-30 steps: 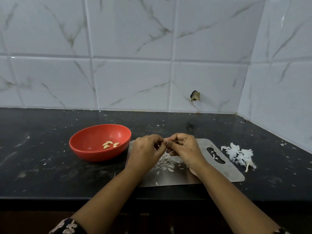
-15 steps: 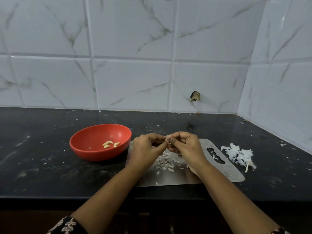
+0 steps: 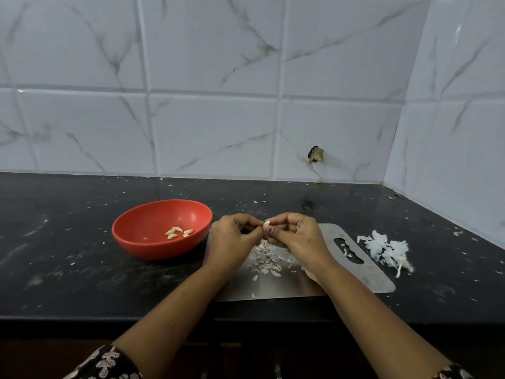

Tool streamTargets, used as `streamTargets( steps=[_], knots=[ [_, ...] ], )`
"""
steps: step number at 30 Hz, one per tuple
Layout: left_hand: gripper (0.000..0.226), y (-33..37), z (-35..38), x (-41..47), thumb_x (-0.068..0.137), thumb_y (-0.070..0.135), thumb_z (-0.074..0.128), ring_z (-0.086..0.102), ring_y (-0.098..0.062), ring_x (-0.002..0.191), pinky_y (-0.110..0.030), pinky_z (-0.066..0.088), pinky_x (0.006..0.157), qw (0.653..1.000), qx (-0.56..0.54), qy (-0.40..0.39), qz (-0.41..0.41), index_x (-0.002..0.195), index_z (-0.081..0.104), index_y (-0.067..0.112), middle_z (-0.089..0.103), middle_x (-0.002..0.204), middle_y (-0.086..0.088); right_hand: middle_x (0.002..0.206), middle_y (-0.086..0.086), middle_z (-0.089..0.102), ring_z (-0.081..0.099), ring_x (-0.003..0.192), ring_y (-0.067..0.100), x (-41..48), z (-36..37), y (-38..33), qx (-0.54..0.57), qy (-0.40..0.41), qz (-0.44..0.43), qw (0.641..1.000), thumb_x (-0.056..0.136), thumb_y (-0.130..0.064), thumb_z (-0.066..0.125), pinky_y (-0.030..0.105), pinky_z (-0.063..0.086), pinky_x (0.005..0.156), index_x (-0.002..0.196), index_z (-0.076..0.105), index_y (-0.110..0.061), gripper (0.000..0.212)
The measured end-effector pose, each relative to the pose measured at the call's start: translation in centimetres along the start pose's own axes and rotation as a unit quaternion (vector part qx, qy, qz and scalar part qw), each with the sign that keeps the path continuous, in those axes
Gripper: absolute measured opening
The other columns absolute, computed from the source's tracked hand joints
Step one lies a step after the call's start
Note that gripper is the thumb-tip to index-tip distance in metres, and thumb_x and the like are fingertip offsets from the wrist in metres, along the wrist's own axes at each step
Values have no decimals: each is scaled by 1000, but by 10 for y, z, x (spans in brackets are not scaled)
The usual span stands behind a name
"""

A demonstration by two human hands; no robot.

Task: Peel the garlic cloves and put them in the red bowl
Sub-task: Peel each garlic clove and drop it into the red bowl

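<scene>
A pale garlic clove (image 3: 266, 225) is pinched between the fingertips of my left hand (image 3: 235, 242) and my right hand (image 3: 296, 236), both held close together just above the steel cutting board (image 3: 363, 274). A heap of small peel scraps (image 3: 264, 259) lies on the board right under my hands. To the left stands the red bowl (image 3: 131, 239) with several peeled cloves (image 3: 179, 232) at its bottom.
A pile of white papery garlic skin (image 3: 386, 250) lies on the black counter right of the board. Peel flecks are scattered over the counter. Tiled walls close the back and right side. The counter's front edge runs just below the board.
My hands have stayed over the board and worked at the clove; its pale body now shows more plainly between my fingertips.
</scene>
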State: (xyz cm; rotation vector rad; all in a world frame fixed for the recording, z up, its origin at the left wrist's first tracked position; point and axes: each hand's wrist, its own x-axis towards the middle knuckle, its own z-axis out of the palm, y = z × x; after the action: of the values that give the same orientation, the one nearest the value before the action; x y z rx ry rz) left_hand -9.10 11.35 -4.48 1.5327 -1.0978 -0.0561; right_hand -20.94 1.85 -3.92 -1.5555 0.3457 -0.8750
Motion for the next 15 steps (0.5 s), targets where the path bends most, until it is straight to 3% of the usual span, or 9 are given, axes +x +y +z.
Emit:
streamTargets(
  steps=[4,9,13,15],
  knots=[
    [10,0,-1,1,80,15,73,68,-6,60,-28,56,62,1000,-6,0,-7,79,74,25,71,64,8,77,9,73,73,79,22,0,1,2,-9,-1,-7,1000,84,0,70,22,57,70,90,71,-6,8],
    [12,-2,-1,1,81,20,73,70,-11,66,-42,60,70,999,-29,-17,-11,84,75,31,73,71,8,82,16,72,72,78,21,1,0,2,19,9,-26,999,85,1,68,22,57,71,101,70,-7,18],
    [14,-1,-1,1,70,47,70,72,-16,73,-47,59,75,996,-65,-48,-33,83,75,45,75,77,5,82,13,71,71,78,17,2,-1,1,32,17,-29,999,83,2,69,20,56,69,95,70,-6,14],
    [16,1,-1,0,70,50,69,72,-18,74,-48,59,76,995,-68,-56,-39,83,75,43,75,78,3,83,12,71,71,77,15,1,-2,1,26,19,-31,999,83,3,69,20,56,69,93,71,-5,13]
  ],
)
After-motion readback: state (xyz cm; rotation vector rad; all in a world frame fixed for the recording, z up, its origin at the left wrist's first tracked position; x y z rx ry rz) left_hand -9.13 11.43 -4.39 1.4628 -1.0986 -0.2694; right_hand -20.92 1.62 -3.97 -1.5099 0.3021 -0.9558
